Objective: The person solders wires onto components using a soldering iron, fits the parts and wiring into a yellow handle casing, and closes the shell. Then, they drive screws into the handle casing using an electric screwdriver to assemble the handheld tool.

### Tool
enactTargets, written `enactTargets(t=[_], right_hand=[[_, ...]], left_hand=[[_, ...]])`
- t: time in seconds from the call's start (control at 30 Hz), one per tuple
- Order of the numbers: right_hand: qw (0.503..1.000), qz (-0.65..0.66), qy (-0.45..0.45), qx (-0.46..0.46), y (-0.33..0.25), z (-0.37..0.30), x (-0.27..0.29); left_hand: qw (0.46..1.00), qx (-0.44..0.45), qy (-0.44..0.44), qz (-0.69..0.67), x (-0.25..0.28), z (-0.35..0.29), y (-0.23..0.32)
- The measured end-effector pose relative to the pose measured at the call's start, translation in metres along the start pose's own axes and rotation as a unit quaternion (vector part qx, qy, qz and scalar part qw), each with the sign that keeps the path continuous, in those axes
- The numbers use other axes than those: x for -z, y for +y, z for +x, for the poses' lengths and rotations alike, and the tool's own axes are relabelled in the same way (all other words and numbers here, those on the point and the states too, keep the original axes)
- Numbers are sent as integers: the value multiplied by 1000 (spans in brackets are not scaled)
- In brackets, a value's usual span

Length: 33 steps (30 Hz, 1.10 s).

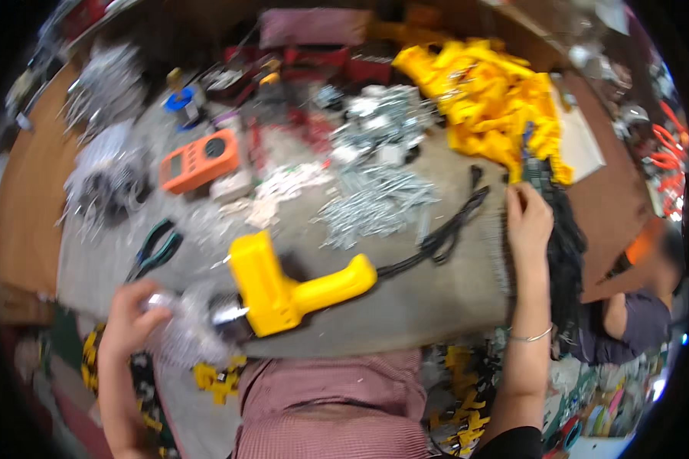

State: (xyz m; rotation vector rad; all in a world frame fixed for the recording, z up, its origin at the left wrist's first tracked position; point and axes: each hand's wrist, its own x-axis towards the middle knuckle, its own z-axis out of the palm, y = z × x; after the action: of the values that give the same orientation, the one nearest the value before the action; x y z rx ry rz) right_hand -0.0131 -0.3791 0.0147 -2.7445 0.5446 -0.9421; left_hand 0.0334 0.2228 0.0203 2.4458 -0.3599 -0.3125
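Note:
A yellow heat gun (264,287) with a metal nozzle lies on the grey work surface in front of me, its black cord (440,241) trailing off to the right. By the nozzle, at the table's front left, my left hand (134,317) is closed, thumb and fingers around an edge of crinkled clear plastic (195,325). Over at the right edge, my right hand (530,222) has its fingers curled together beside a hanging bundle of black cords (560,260); whatever it pinches is too small to make out. Just beyond those fingers lies a heap of yellow plastic shells (490,99).
Loose screws (375,203) and metal parts (383,122) cover the middle back. An orange multimeter (199,162), pliers (157,249) and bundled white wires (107,176) occupy the left. Another person (628,325) sits at the right near an orange-handled tool (631,252).

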Motion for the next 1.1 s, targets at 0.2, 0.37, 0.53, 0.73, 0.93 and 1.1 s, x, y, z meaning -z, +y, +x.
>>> enactTargets(t=[0.2, 0.37, 0.53, 0.73, 0.93, 1.1], right_hand=[[933, -151, -321, -55, 5, 80, -64], [960, -160, -224, -52, 28, 71, -79], [976, 205, 68, 12, -8, 77, -33], [878, 403, 80, 247, -228, 60, 28], [866, 108, -209, 442, -348, 66, -13], [831, -45, -233, 504, -383, 81, -82]], left_hand=[[987, -114, 65, 90, -15, 6, 26], [925, -249, 201, 205, -47, 0, 44], [945, -269, 113, 148, -79, 13, 105], [913, -316, 162, 203, -128, 43, 138], [916, -321, 181, 159, -82, 19, 135], [943, -161, 237, 170, -60, 19, 85]])
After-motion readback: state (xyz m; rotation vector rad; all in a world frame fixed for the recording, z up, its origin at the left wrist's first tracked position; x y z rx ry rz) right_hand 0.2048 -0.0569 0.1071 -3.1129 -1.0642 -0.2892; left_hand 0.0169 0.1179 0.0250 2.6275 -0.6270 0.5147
